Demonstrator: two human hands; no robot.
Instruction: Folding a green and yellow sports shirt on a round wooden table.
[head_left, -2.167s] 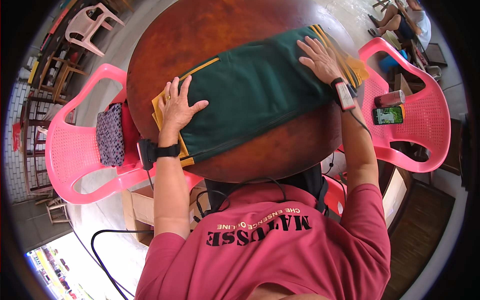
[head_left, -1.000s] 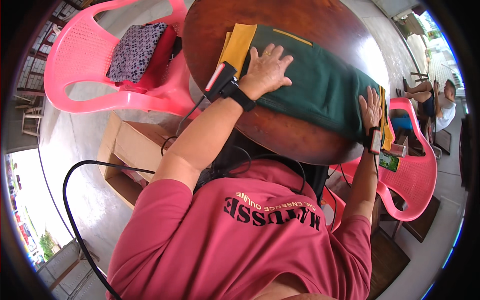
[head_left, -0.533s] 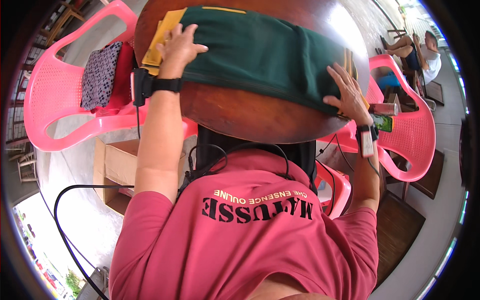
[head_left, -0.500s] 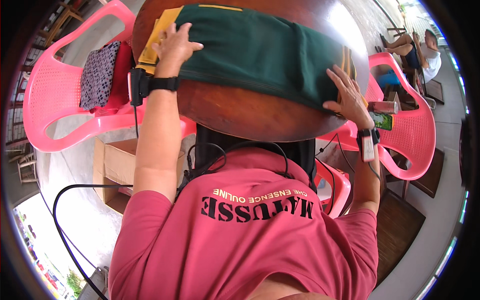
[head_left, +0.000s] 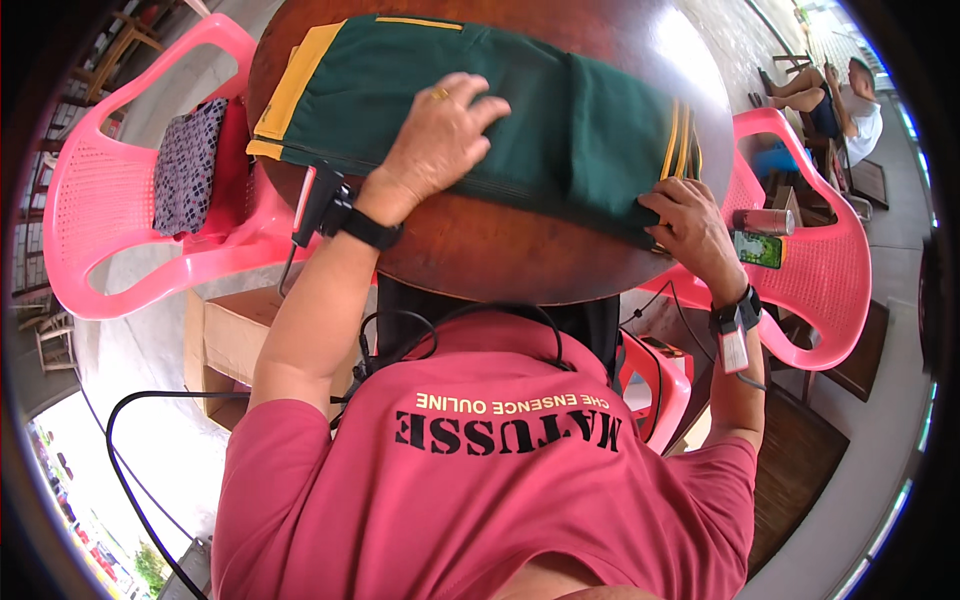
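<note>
A folded dark green garment (head_left: 520, 110) lies lengthwise on the round brown table (head_left: 500, 245). It has a yellow band along its left end and yellow stripes near its right end. A fold crosses the cloth right of its middle. Over the near middle of the garment is my left hand (head_left: 437, 135), fingers apart and slightly bent, holding nothing. My right hand (head_left: 697, 222) is at the near right corner, its fingers curled onto the garment's edge. The fingertips there are partly hidden. Each wrist wears a strapped device.
A pink plastic chair (head_left: 110, 185) on the left holds folded patterned and red cloth (head_left: 190, 165). Another pink chair (head_left: 815, 255) on the right carries a metallic cylinder (head_left: 763, 221) and a phone (head_left: 758, 250). A cardboard box (head_left: 225, 335) stands below the table. Another person (head_left: 850, 115) sits at far right.
My left hand has moved from the garment's left end toward its middle. My right hand has come nearer and its fingers have curled in at the corner. The garment has shifted slightly left.
</note>
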